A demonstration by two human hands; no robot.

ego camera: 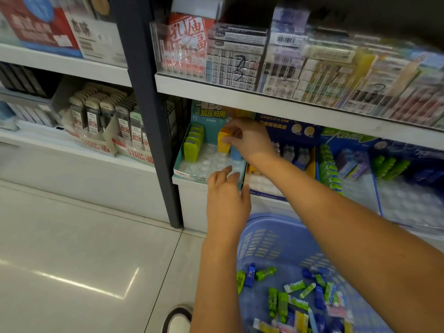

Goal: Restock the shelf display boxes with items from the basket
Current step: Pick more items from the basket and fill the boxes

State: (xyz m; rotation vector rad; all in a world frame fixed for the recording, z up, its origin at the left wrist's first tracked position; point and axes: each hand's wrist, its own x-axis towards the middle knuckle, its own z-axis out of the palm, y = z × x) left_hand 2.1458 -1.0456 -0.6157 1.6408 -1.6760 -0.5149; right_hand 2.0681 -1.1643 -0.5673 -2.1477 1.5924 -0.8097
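Plastic, card, tile.
The basket [264, 239] looked matt plastic (slotted walls); the display box [179, 162] was printed card with a glossy clear insert [206, 164]; the floor [72, 248] shone smooth.

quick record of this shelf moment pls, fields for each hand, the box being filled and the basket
right hand: pinches a yellow item, upright inside the teal display box
left hand: fingers relaxed, at the box's front edge, holding nothing
box contents: a row of green items along its left side, clear tray slots bare in front
basket: on the floor below the shelf, with loose green and blue items
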